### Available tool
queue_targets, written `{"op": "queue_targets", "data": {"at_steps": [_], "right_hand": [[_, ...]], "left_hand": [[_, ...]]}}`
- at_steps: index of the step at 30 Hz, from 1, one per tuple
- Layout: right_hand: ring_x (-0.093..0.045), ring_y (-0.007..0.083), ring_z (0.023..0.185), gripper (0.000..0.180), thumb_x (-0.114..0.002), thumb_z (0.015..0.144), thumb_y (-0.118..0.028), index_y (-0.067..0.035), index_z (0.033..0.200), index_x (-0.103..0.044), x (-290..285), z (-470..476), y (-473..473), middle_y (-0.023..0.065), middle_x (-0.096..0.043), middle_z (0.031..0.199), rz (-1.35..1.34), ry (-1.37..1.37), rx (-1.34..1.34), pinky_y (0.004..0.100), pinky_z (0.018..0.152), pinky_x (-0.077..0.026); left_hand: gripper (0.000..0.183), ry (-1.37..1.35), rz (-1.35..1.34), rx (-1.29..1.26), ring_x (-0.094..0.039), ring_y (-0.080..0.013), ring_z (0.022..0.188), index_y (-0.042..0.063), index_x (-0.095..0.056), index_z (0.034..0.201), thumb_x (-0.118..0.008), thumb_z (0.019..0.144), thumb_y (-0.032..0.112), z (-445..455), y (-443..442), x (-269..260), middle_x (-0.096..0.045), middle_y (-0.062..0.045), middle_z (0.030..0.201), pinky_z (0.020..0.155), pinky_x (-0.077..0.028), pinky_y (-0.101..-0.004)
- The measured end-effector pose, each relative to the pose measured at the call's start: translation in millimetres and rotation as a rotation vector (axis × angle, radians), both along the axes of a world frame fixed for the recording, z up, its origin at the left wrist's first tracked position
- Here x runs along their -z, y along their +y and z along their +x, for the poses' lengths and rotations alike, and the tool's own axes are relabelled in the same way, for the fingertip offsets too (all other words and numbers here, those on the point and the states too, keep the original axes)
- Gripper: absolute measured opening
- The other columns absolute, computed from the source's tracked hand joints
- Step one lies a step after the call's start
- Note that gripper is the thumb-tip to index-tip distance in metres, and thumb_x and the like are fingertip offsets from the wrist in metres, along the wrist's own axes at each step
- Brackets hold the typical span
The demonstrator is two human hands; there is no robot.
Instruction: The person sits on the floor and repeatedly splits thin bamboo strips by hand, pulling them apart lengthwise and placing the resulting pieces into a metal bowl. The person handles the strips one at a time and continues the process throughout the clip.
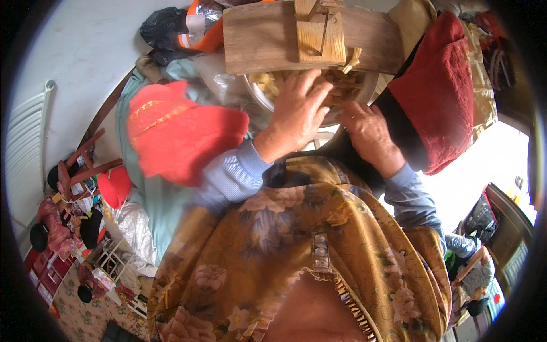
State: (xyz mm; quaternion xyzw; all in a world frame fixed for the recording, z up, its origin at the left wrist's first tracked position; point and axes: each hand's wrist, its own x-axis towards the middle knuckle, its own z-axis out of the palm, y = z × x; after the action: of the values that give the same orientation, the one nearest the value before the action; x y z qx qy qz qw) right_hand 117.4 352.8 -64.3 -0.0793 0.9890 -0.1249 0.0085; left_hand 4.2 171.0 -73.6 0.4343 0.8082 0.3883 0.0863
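Observation:
My left hand reaches over a round white tub, fingers spread, at the near edge of a wooden board. Close on its right, my right hand is bent over the tub's near rim; its fingertips are blurred, and whether they pinch anything is unclear. Inside the tub lie pale and brown strips or scraps, partly hidden by my hands. Across the tub's far side rests the wooden board, with a lighter slotted wood block on it. A pale folded strip sticks out beside the block.
Red cloth lies over a pale green cover on the left; dark red cloth is at right. Black and orange bags stand behind. A red wooden stool is at far left. Other people are at lower left and lower right.

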Motion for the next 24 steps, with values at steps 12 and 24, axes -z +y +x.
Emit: {"op": "queue_targets", "data": {"at_steps": [12, 24], "right_hand": [[-0.058, 0.0206, 0.08, 0.01, -0.062, 0.093, -0.007, 0.001, 0.088, -0.062, -102, 6, -37, 0.0102, -0.061, 0.089, -1.607, -0.361, 0.125, 0.0345, 0.073, -0.048], [-0.06, 0.0141, 0.088, 0.04, -0.054, 0.102, -0.022, 0.002, 0.134, -0.051, -83, 12, -29, 0.0101, -0.059, 0.119, -1.516, 0.065, 0.792, 0.0299, 0.081, -0.049]], "left_hand": [[0.039, -0.529, 0.232, 0.212, -0.048, -0.0325, 0.134, 0.002, -0.054, 0.135, -0.055, 0.098, 0.016, -3, -33, -25, -0.053, -0.017, 0.14, 0.113, -0.036, -0.0394], [0.017, -0.741, 0.086, 0.231, -0.06, -0.043, 0.069, 0.005, -0.058, 0.091, -0.064, 0.095, 0.02, 29, -68, -104, -0.061, -0.019, 0.074, 0.058, -0.045, -0.0457]]}}
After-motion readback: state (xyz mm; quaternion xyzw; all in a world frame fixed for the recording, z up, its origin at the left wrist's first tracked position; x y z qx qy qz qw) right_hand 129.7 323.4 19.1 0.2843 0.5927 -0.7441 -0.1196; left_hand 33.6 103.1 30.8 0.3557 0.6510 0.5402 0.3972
